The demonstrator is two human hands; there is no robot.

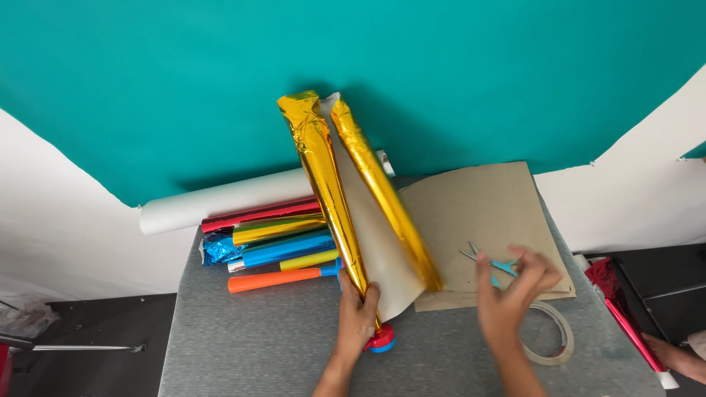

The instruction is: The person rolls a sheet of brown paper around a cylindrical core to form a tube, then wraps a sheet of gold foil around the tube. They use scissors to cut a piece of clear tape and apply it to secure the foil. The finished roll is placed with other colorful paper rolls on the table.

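On grey table (243, 345), our left hand (358, 317) clenched around gold foil roll (323, 191); right hand (511, 298) released, fingers spread over scissors (494, 263).

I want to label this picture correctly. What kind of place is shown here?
Probably a craft or gift-wrapping table set up for filming: coloured foil rolls lie on a grey table, with scissors and a tape ring, and a teal backdrop hangs behind.
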